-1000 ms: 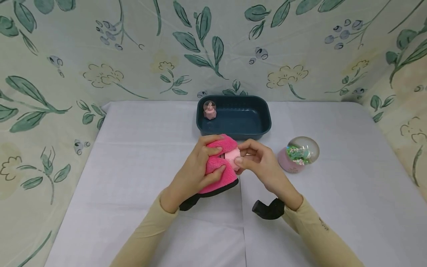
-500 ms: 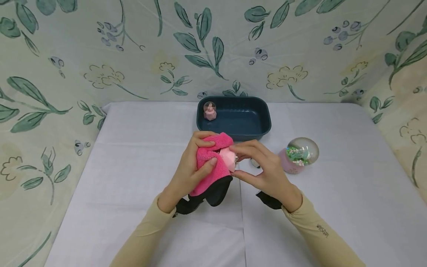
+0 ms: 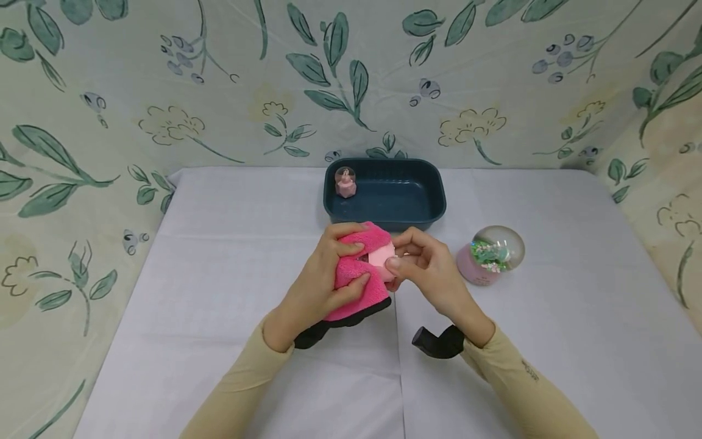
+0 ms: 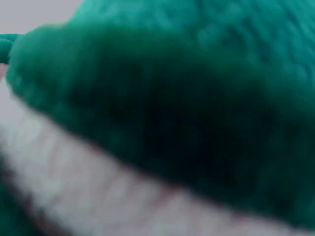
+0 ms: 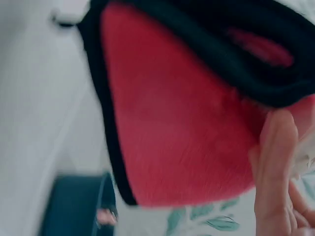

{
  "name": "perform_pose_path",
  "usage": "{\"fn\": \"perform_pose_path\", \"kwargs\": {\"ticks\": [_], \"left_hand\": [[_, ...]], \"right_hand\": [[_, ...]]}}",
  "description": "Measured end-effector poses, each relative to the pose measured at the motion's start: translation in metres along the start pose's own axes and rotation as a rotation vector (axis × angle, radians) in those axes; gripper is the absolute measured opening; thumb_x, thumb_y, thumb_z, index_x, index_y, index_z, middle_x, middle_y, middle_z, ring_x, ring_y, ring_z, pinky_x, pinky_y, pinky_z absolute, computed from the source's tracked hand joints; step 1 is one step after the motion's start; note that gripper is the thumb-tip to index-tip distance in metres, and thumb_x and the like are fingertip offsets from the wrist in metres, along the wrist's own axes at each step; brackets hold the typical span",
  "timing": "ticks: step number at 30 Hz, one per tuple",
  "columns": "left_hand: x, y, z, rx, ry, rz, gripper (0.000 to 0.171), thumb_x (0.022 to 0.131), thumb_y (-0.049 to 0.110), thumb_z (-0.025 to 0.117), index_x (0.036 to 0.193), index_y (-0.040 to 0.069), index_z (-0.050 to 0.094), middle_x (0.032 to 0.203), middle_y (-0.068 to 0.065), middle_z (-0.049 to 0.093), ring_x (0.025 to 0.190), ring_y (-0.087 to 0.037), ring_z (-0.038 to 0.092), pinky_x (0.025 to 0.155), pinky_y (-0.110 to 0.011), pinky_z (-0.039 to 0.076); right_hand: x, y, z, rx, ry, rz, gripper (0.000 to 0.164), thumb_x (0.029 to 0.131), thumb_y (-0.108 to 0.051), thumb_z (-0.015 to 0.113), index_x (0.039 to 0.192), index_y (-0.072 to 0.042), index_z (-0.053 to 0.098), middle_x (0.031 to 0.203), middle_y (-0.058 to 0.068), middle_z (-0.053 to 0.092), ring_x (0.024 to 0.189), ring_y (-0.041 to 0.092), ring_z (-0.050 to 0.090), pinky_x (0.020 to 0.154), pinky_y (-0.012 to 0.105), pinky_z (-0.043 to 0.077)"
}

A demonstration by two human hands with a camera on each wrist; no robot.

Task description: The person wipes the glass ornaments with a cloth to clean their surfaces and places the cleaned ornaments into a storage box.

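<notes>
In the head view, my left hand [image 3: 323, 277] grips a hot-pink fuzzy cloth [image 3: 356, 292] with black edging, folded partly round a light-pink faceted piece [image 3: 379, 259]. My right hand [image 3: 430, 268] pinches that piece at its right side, thumb on the front face. The cloth hides its left part. Seen from the right wrist, the cloth [image 5: 182, 118] spreads across the middle and a finger [image 5: 276, 162] lies along its lower right. A blurred fuzzy surface [image 4: 187, 73] fills the left wrist view, tinted green, with a pale band below.
Behind the hands stands a dark blue tray [image 3: 406, 210] with a small pink domed ornament [image 3: 345, 183] at its left end. To the right, a snow globe [image 3: 490, 255] with a pink base leans over on the white-covered table [image 3: 219, 256]. A black wrist mount [image 3: 439, 342] hangs below the right wrist.
Half a second ago the right fingers spanned the piece widely; now they pinch its right side. Both hands have shifted slightly, the left one right with the cloth. The pose resembles that of one second ago.
</notes>
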State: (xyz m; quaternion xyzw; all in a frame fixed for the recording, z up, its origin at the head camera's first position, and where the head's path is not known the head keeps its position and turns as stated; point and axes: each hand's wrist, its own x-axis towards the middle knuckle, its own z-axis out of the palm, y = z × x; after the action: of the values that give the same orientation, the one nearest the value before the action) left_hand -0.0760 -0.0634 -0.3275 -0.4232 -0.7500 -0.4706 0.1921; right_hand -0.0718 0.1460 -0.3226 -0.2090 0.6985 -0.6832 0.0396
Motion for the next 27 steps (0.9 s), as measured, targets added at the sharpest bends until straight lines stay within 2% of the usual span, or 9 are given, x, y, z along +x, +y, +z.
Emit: {"fn": "perform_pose_path", "kwargs": {"ticks": [3, 7, 10, 13, 17, 19, 21, 23, 27], "left_hand": [[-0.001, -0.001, 0.0, -0.043, 0.058, -0.037, 0.044, 0.078, 0.01, 0.066, 0.112, 0.002, 0.04, 0.127, -0.021, 0.044, 0.118, -0.033, 0.046, 0.085, -0.036, 0.052], [0.0, -0.001, -0.002, -0.114, 0.131, -0.102, 0.038, 0.085, 0.022, 0.061, 0.11, 0.0, 0.042, 0.126, -0.02, 0.046, 0.116, -0.03, 0.048, 0.083, -0.035, 0.053], [0.001, -0.001, -0.005, -0.17, 0.151, -0.13, 0.039, 0.088, 0.027, 0.06, 0.11, -0.001, 0.043, 0.127, -0.019, 0.046, 0.117, -0.03, 0.048, 0.084, -0.035, 0.053], [0.001, -0.002, -0.005, -0.185, 0.13, -0.132, 0.039, 0.089, 0.028, 0.059, 0.111, 0.0, 0.043, 0.127, -0.019, 0.046, 0.117, -0.03, 0.047, 0.083, -0.035, 0.053], [0.001, -0.003, -0.004, -0.146, 0.085, -0.095, 0.039, 0.086, 0.021, 0.061, 0.112, 0.001, 0.041, 0.126, -0.021, 0.044, 0.116, -0.032, 0.048, 0.082, -0.036, 0.054], [0.002, -0.003, -0.003, -0.108, 0.063, -0.066, 0.041, 0.081, 0.015, 0.064, 0.113, 0.002, 0.04, 0.126, -0.022, 0.044, 0.116, -0.033, 0.047, 0.082, -0.036, 0.054], [0.002, -0.003, -0.003, -0.07, 0.039, -0.033, 0.045, 0.078, 0.01, 0.065, 0.113, 0.002, 0.039, 0.127, -0.022, 0.043, 0.117, -0.035, 0.047, 0.084, -0.037, 0.053], [0.002, -0.002, -0.002, -0.035, 0.016, -0.006, 0.047, 0.077, 0.008, 0.066, 0.113, 0.003, 0.038, 0.127, -0.021, 0.042, 0.118, -0.035, 0.047, 0.086, -0.036, 0.052], [0.002, -0.002, -0.001, 0.008, -0.006, 0.03, 0.044, 0.079, 0.009, 0.066, 0.112, 0.003, 0.038, 0.128, -0.021, 0.043, 0.12, -0.034, 0.046, 0.09, -0.036, 0.05]], "right_hand": [[0.0, -0.001, 0.002, -0.136, -0.014, -0.081, 0.032, 0.09, -0.016, 0.066, 0.111, 0.005, 0.054, 0.092, 0.012, 0.063, 0.066, 0.02, 0.066, 0.065, 0.031, 0.057], [0.0, -0.002, 0.002, -0.343, -0.028, -0.333, 0.056, 0.088, -0.035, 0.068, 0.125, 0.003, 0.05, 0.113, 0.012, 0.059, 0.09, 0.018, 0.064, 0.077, 0.028, 0.055], [0.002, -0.002, 0.0, -0.438, -0.042, -0.496, 0.058, 0.089, -0.038, 0.065, 0.127, 0.003, 0.049, 0.12, 0.015, 0.055, 0.102, 0.023, 0.058, 0.081, 0.027, 0.053], [0.004, -0.003, -0.001, -0.526, -0.03, -0.616, 0.052, 0.09, -0.037, 0.064, 0.121, 0.003, 0.054, 0.116, 0.016, 0.057, 0.098, 0.024, 0.059, 0.082, 0.024, 0.052], [0.004, 0.0, -0.002, -0.564, 0.015, -0.69, 0.053, 0.089, -0.038, 0.065, 0.116, 0.006, 0.057, 0.106, 0.016, 0.062, 0.082, 0.022, 0.064, 0.076, 0.023, 0.053], [0.003, 0.004, -0.001, -0.534, 0.038, -0.66, 0.054, 0.088, -0.039, 0.066, 0.114, 0.007, 0.057, 0.101, 0.015, 0.064, 0.077, 0.02, 0.065, 0.072, 0.023, 0.054], [0.001, 0.006, 0.001, -0.465, 0.061, -0.58, 0.055, 0.087, -0.041, 0.067, 0.111, 0.007, 0.057, 0.098, 0.015, 0.066, 0.075, 0.018, 0.066, 0.069, 0.023, 0.055], [-0.001, 0.008, 0.003, -0.367, 0.08, -0.459, 0.054, 0.086, -0.041, 0.068, 0.109, 0.007, 0.057, 0.094, 0.015, 0.066, 0.075, 0.015, 0.066, 0.068, 0.023, 0.055], [-0.005, 0.008, 0.006, -0.136, 0.082, -0.184, 0.038, 0.088, -0.02, 0.07, 0.105, 0.009, 0.055, 0.09, 0.019, 0.064, 0.07, 0.015, 0.066, 0.064, 0.027, 0.056]]}}
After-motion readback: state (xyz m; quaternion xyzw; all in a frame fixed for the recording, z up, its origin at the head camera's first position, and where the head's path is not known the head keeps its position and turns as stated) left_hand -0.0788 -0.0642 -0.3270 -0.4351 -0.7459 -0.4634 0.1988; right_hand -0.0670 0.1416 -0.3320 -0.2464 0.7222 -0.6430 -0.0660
